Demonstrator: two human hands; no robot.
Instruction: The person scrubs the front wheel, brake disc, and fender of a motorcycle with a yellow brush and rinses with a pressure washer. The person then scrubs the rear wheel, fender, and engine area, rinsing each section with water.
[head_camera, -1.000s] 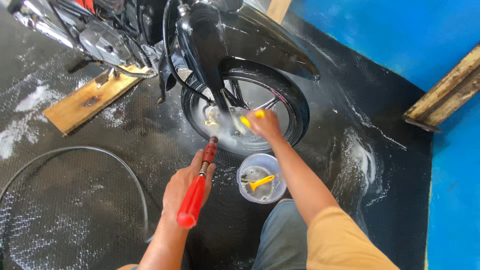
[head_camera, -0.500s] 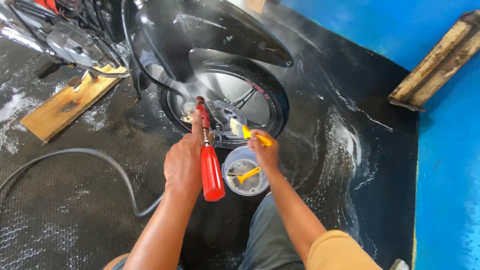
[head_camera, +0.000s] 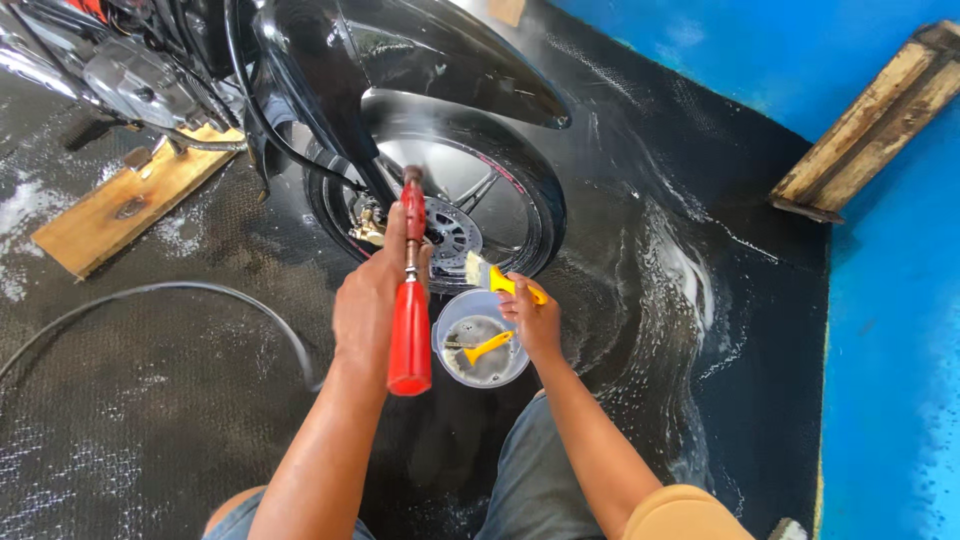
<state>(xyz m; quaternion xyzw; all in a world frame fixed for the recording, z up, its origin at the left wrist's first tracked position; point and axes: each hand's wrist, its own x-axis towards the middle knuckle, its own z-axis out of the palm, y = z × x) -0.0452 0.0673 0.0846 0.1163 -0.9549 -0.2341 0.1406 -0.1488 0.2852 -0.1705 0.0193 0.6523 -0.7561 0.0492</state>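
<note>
My left hand (head_camera: 368, 300) grips a red-handled spray gun (head_camera: 411, 300) with its nozzle pointed at the hub of a motorcycle's front wheel (head_camera: 455, 215). A black hose (head_camera: 170, 295) runs from it across the wet mat. My right hand (head_camera: 535, 322) holds a yellow-handled brush (head_camera: 500, 280) just above a small clear plastic bucket (head_camera: 480, 350), beside the tyre. A second yellow brush (head_camera: 487, 348) lies inside the bucket. A black mudguard (head_camera: 430, 60) covers the top of the wheel.
A wooden plank (head_camera: 125, 205) lies under the motorcycle's stand at the left. Another plank (head_camera: 870, 125) rests at the blue wall, upper right. The black rubber mat (head_camera: 150, 420) is wet and soapy. My knees are at the bottom edge.
My left hand has raised the spray gun from low by the bucket up to the wheel hub. My right hand has drawn the brush back from the wheel to above the bucket.
</note>
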